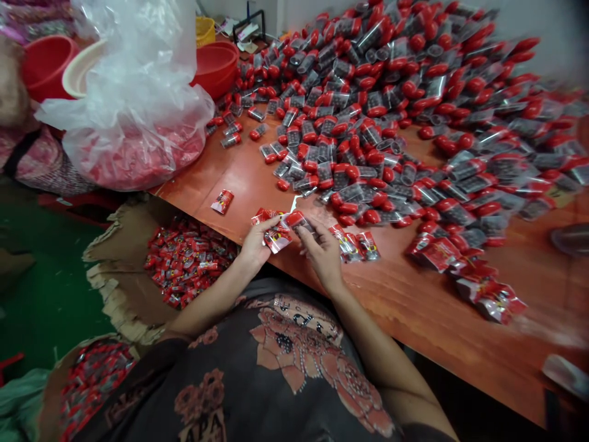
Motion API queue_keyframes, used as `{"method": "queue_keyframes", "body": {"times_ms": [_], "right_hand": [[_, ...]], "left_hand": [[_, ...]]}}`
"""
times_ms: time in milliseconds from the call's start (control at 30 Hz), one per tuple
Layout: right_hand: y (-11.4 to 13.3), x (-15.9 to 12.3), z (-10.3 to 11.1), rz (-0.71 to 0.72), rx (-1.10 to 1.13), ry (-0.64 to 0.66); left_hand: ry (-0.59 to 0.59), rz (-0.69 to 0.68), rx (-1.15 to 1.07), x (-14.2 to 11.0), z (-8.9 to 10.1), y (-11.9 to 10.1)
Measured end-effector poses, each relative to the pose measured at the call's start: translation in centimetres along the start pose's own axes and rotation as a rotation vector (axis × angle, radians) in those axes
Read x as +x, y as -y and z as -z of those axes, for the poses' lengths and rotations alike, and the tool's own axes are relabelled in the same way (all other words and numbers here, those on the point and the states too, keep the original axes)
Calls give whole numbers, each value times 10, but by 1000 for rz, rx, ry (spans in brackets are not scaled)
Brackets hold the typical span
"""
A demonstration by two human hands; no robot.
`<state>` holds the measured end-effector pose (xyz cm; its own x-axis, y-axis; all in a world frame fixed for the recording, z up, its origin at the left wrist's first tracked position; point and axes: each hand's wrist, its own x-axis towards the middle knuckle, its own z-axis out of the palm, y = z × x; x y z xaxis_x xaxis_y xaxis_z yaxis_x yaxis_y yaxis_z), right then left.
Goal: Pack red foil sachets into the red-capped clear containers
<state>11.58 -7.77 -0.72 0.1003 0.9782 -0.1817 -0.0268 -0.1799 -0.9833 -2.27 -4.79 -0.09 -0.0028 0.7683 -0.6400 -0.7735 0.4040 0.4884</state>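
In front of my body, at the table's near edge, both hands are close together. My left hand (258, 241) is closed on a small red printed packet (277, 238), pinched between thumb and fingers. Held in my right hand (323, 250) is a clear tube with a red cap (297, 218), right against the packet's upper edge; whether it is partly inside cannot be made out. Beside my right hand lie several red packets (350, 245). A single packet (223, 201) rests on the table to the left of my hands.
A large heap of red-capped clear tubes (340, 132) covers the table's far side. Red packets (488, 288) lie at the right. Below left, a cardboard box (124, 270) holds many packets. A plastic bag of red pieces (138, 147) and red bowl (216, 64) stand at the left.
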Motion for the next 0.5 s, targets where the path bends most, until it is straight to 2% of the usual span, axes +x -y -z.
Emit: {"method": "queue_keyframes", "body": {"times_ms": [200, 500], "right_hand": [[1, -10, 3, 35, 45, -26], [3, -10, 1, 105, -2, -46]], "left_hand": [[-74, -45, -31, -2, -2, -4], [-39, -23, -21, -3, -4, 3]]}}
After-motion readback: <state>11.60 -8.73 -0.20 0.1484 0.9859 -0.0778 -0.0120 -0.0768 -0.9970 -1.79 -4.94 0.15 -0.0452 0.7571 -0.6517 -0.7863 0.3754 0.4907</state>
